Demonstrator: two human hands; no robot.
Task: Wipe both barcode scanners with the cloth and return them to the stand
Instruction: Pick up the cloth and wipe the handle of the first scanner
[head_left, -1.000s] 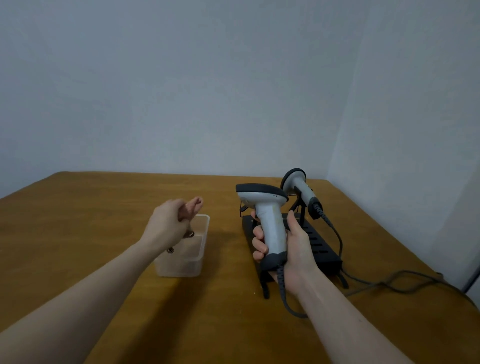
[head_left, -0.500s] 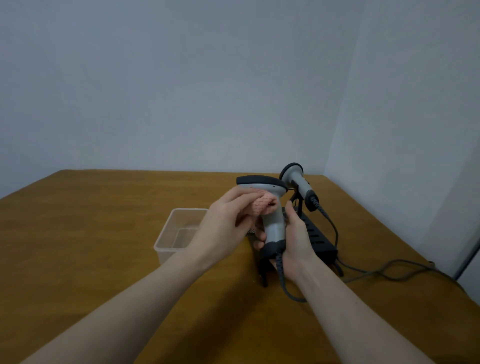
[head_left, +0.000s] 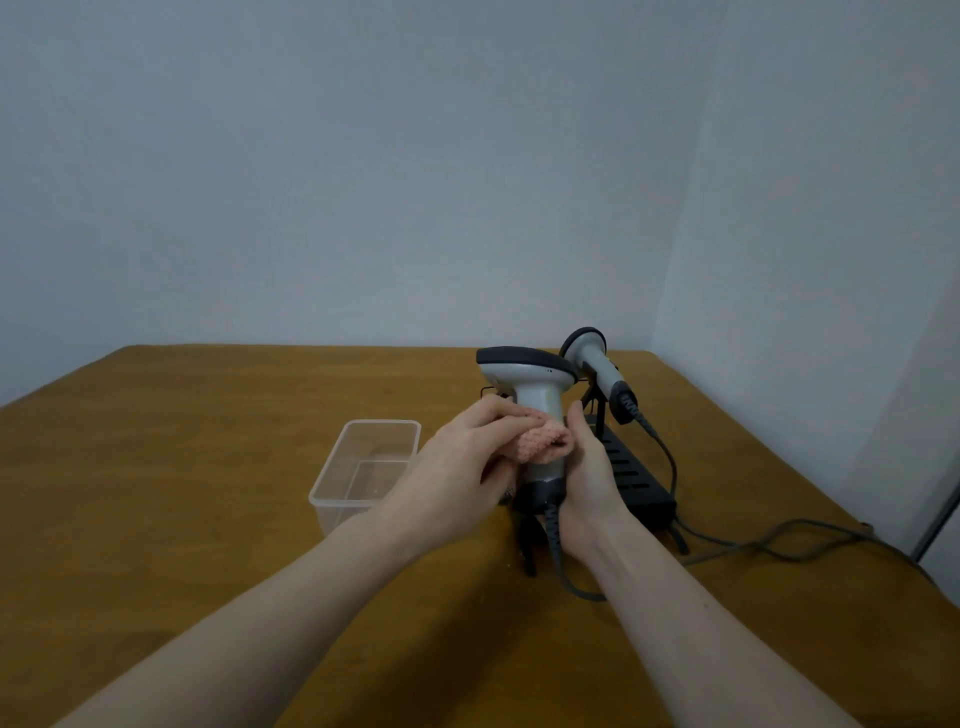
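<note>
My right hand (head_left: 589, 467) grips the handle of a grey and black barcode scanner (head_left: 530, 374), held upright above the table. My left hand (head_left: 467, 457) presses a pink cloth (head_left: 540, 444) against the middle of that handle. Behind it, a second scanner (head_left: 597, 371) rests tilted in the black stand (head_left: 631, 475), its coiled cable running off to the right. The lower handle of the held scanner is partly hidden by my fingers.
A clear plastic tub (head_left: 363, 467) sits on the wooden table (head_left: 182, 467) left of my hands. Grey cables (head_left: 769, 545) trail across the table to the right. Walls close in behind and at the right.
My left hand came from above the tub to the held scanner with the pink cloth, then slid the cloth from under the head down the handle. The right hand has barely moved.
</note>
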